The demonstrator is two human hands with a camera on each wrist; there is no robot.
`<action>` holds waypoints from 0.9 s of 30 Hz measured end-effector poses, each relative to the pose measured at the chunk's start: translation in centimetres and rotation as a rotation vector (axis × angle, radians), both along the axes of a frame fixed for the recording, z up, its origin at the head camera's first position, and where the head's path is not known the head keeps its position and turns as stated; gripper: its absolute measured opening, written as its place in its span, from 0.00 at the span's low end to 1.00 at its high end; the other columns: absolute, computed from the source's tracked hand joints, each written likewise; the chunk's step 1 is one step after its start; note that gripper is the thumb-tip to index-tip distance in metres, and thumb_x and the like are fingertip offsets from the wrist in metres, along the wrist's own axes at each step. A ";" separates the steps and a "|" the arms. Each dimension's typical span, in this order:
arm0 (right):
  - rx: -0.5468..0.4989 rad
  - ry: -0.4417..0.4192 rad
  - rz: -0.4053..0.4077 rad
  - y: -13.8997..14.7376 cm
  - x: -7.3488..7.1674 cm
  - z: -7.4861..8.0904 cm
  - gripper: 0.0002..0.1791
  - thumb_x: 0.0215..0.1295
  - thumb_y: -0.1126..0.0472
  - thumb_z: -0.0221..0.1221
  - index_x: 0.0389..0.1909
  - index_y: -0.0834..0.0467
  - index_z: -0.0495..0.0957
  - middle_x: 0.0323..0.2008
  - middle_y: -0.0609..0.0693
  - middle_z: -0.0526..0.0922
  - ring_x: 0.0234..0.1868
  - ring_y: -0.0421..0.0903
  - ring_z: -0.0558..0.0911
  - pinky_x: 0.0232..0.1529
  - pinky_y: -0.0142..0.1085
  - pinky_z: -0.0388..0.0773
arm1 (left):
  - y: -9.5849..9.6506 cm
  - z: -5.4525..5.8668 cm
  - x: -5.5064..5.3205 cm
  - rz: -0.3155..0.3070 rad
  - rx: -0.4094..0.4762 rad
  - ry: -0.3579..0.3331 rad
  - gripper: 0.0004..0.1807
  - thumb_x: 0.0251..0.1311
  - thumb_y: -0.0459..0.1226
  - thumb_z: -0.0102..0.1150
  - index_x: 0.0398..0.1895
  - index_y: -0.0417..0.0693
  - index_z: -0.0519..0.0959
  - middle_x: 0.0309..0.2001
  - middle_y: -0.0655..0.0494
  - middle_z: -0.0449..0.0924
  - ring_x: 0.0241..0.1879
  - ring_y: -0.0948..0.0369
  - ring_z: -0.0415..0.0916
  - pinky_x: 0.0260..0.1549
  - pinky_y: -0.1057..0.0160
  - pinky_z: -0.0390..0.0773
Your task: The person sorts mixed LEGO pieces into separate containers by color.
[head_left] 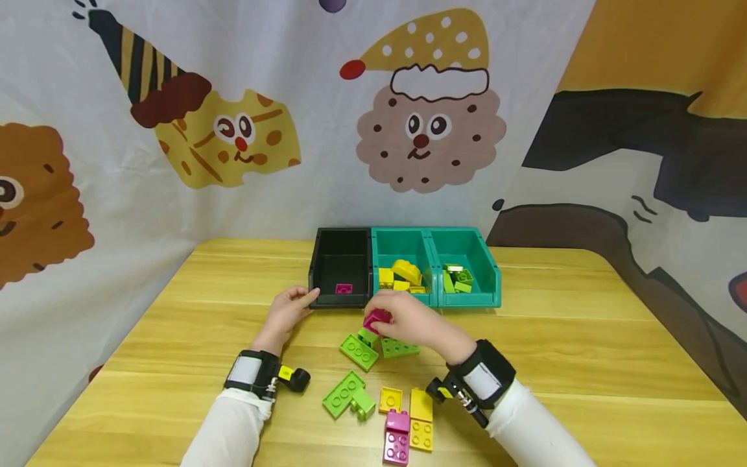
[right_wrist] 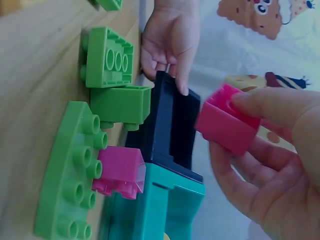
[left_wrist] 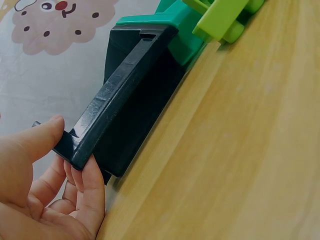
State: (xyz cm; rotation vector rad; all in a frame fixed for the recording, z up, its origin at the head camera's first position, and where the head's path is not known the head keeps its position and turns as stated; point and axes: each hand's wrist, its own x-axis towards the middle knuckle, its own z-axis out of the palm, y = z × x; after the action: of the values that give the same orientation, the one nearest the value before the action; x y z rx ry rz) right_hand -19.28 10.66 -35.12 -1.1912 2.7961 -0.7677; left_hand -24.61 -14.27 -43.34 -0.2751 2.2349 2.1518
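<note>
left hand (head_left: 290, 312): clamped on the near left corner of the black bin (head_left: 343, 253), toward the table's far edge
right hand (head_left: 408, 319): apart from the left, pinching a magenta brick (right_wrist: 230, 122) off the bin's near right corner
green bricks (head_left: 358, 352): on the table (head_left: 175, 350)

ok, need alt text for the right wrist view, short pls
A right hand pinches a pink block between thumb and fingers. Beyond, a left hand holds the edge of a black bin, which adjoins a teal bin; green blocks and a second pink block sit in front.
</note>
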 end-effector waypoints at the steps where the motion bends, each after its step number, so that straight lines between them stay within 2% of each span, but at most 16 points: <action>1: -0.006 -0.009 -0.024 -0.3 -0.3 0.1 0.07 0.62 0.63 0.62 0.41 0.57 0.80 0.38 0.47 0.79 0.36 0.41 0.75 0.36 0.25 0.77 | 0.0 0.0 0.0 0.000 0.001 -0.001 0.15 0.61 0.40 0.61 0.39 0.37 0.71 0.31 0.58 0.67 0.29 0.65 0.67 0.33 0.72 0.77; 4: -0.030 -0.011 -0.079 -1.3 -1.2 0.0 0.07 0.62 0.64 0.62 0.40 0.55 0.79 0.39 0.47 0.79 0.38 0.41 0.75 0.38 0.27 0.78 | 0.0 -0.1 0.0 0.002 0.002 -0.004 0.14 0.61 0.39 0.61 0.38 0.38 0.71 0.31 0.58 0.67 0.29 0.65 0.67 0.33 0.72 0.76; 9: -0.067 0.054 -0.150 -2.7 -2.7 -0.6 0.07 0.60 0.66 0.62 0.39 0.56 0.78 0.40 0.48 0.78 0.39 0.42 0.75 0.43 0.31 0.78 | 0.0 -0.1 -0.1 0.000 0.002 -0.001 0.14 0.61 0.40 0.61 0.38 0.38 0.71 0.31 0.58 0.67 0.30 0.65 0.67 0.33 0.72 0.76; 15: -0.088 0.100 -0.207 -3.9 -4.1 -1.1 0.06 0.59 0.67 0.62 0.37 0.57 0.77 0.41 0.50 0.78 0.38 0.44 0.75 0.44 0.32 0.79 | 0.0 -0.1 -0.1 0.000 -0.003 0.002 0.14 0.61 0.40 0.61 0.38 0.38 0.71 0.31 0.58 0.67 0.30 0.65 0.67 0.33 0.72 0.77; 20: -0.049 0.149 -0.228 -4.9 -4.8 -1.5 0.05 0.59 0.68 0.62 0.35 0.58 0.78 0.40 0.51 0.77 0.37 0.44 0.75 0.43 0.31 0.79 | 0.1 0.0 0.0 0.000 0.000 0.003 0.13 0.62 0.39 0.61 0.37 0.38 0.71 0.31 0.58 0.67 0.29 0.65 0.67 0.32 0.73 0.77; 27: 0.026 0.171 -0.248 -5.6 -5.3 -1.4 0.05 0.59 0.71 0.61 0.35 0.60 0.80 0.38 0.51 0.78 0.36 0.45 0.76 0.45 0.31 0.79 | 0.1 0.1 0.1 0.003 0.005 0.003 0.14 0.61 0.40 0.61 0.37 0.38 0.71 0.30 0.58 0.67 0.29 0.66 0.68 0.32 0.73 0.77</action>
State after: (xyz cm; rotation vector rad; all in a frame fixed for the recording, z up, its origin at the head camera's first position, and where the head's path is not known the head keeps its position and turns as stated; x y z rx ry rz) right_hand -24.58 5.09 -36.55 -0.9599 3.1267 -0.6653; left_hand -24.55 -14.12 -43.26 -0.2759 2.2314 2.1607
